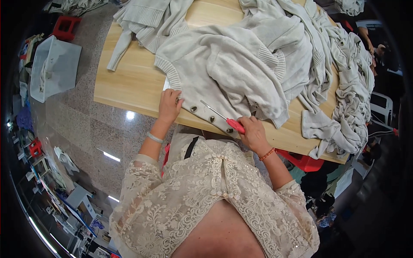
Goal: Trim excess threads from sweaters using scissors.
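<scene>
A light grey knitted cardigan (202, 56) lies on the wooden table (124, 92), its buttoned front band along the near edge. Several dark buttons (212, 119) with pale centres sit in a row on that band. My left hand (171, 104) is closed on the band's left end, fingers around a button there. In my right hand (253, 132) is a pair of red-handled scissors (234, 125), the slim metal blades pointing up and left over the band between the buttons. My right fingers wrap around the handle and hide part of it.
More grey knitwear (152, 17) lies at the far left of the table, and a large heap (352, 86) covers the right side. A clear plastic bin (56, 64) and a red stool (65, 27) stand on the floor at left. Another red stool (303, 161) is under the table's near edge.
</scene>
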### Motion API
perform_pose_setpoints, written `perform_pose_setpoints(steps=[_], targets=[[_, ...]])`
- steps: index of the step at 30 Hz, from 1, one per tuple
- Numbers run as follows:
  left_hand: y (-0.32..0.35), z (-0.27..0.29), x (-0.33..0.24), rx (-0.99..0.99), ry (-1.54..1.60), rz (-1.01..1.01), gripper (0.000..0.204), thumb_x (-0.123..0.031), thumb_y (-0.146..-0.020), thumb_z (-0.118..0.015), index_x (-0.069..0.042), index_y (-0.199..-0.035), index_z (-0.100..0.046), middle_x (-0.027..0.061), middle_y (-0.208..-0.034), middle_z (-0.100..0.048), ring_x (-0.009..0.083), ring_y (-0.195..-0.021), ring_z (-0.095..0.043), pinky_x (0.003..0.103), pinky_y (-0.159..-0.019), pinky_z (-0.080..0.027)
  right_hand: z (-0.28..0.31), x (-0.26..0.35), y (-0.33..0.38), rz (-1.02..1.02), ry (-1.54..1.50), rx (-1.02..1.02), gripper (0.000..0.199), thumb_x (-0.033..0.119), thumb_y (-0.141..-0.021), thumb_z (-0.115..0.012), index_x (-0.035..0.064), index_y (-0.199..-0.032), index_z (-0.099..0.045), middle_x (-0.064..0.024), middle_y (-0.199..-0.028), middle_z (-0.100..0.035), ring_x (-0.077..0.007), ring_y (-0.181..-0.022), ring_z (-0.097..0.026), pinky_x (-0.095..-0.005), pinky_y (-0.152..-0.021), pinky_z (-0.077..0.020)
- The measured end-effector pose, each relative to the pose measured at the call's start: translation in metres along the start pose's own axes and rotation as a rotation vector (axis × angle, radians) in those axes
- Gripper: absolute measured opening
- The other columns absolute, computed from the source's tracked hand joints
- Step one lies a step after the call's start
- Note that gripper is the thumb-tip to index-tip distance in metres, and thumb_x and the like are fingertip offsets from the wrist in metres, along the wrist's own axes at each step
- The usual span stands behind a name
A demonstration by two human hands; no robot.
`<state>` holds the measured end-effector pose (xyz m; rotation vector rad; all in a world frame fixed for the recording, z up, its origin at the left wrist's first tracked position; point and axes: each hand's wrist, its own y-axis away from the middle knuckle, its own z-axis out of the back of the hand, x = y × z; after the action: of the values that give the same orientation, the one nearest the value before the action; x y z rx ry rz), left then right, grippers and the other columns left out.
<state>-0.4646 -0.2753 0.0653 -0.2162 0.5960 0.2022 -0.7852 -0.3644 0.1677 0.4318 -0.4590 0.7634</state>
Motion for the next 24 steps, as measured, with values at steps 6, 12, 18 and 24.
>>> perform_pose_setpoints(steps=[6, 12, 18, 24], targets=[[0.002, 0.001, 0.013, 0.045, 0.155, 0.030, 0.026, -0.004, -0.073, -0.071, -0.005, -0.096, -0.059, 0.0109, -0.090, -0.057, 0.0299, -0.086, -0.053, 0.039, -0.076, -0.045, -0.018, 0.006, -0.021, -0.077, -0.129, 0.254, 0.022, 0.018, -0.078, -0.067, 0.0074, -0.094, -0.057, -0.0180, -0.076, -0.062, -0.0391, -0.074, -0.061, -0.0487, -0.068, -0.0467], [0.005, 0.008, 0.018, 0.103, 0.328, 0.126, 0.027, 0.000, -0.074, -0.068, -0.004, -0.100, -0.061, 0.0090, -0.089, -0.061, 0.0262, -0.089, -0.057, 0.035, -0.077, -0.046, -0.039, 0.029, -0.061, -0.013, -0.214, 0.277, 0.026, 0.025, -0.082, -0.064, 0.0039, -0.095, -0.056, -0.0218, -0.075, -0.064, -0.0414, -0.075, -0.062, -0.0494, -0.069, -0.0475], [0.003, 0.024, -0.024, 0.057, 0.113, -0.078, 0.041, -0.007, -0.073, -0.070, -0.005, -0.112, -0.058, 0.0122, -0.100, -0.059, 0.0296, -0.092, -0.056, 0.040, -0.083, -0.045, -0.021, 0.004, -0.031, -0.110, -0.326, 0.287, 0.026, 0.023, -0.082, -0.066, 0.0053, -0.098, -0.056, -0.0229, -0.080, -0.063, -0.0429, -0.080, -0.061, -0.0488, -0.071, -0.0473], [0.024, -0.021, -0.044, 0.181, 0.257, -0.010, 0.030, -0.003, -0.072, -0.068, -0.005, -0.100, -0.057, 0.0137, -0.093, -0.052, 0.0328, -0.088, -0.054, 0.039, -0.076, -0.046, -0.007, -0.009, 0.003, -0.200, -0.132, 0.421, 0.028, 0.026, -0.085, -0.062, 0.0076, -0.105, -0.056, -0.0213, -0.083, -0.064, -0.0401, -0.082, -0.062, -0.0469, -0.070, -0.0477]])
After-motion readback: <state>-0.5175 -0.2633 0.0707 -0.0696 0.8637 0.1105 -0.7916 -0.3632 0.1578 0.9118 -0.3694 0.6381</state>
